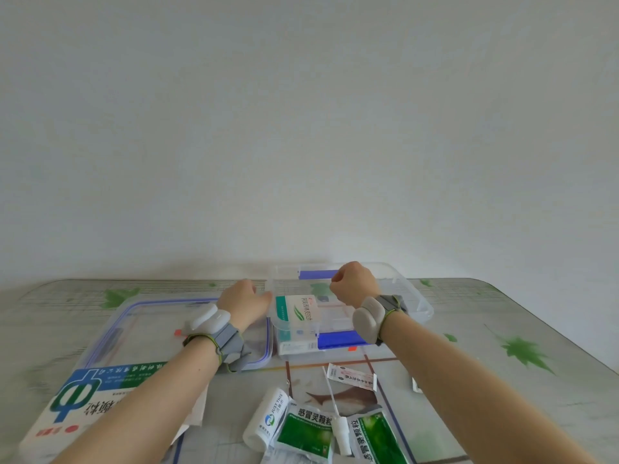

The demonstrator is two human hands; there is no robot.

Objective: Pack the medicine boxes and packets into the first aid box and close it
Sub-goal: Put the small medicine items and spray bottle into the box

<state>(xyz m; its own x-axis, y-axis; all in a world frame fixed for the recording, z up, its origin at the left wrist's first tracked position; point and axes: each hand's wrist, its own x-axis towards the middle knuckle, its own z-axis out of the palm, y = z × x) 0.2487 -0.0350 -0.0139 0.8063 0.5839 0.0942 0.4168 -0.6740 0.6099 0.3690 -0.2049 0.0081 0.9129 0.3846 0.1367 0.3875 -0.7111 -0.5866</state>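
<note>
The clear first aid box (415, 303) with blue latches stands open at the table's middle. A white and green medicine box (298, 308) stands inside it at the left, with another white box (296, 346) seen low through the front wall. My left hand (244, 301) grips the box's left rim. My right hand (355, 283) hovers over the box's far half as a closed fist; nothing shows in it. The box's lid (140, 326) lies flat to the left. On the near table lie a large blue and white medicine box (77, 403), two green sachets (304, 433) and a small white packet (351, 376).
A white roll marked JUST THIS (264, 420) and a white nasal spray (341, 430) lie among the sachets. The table (502, 313) has a leaf-patterned cover and stands against a plain white wall. A small white item (416, 385) peeks out beside my right forearm.
</note>
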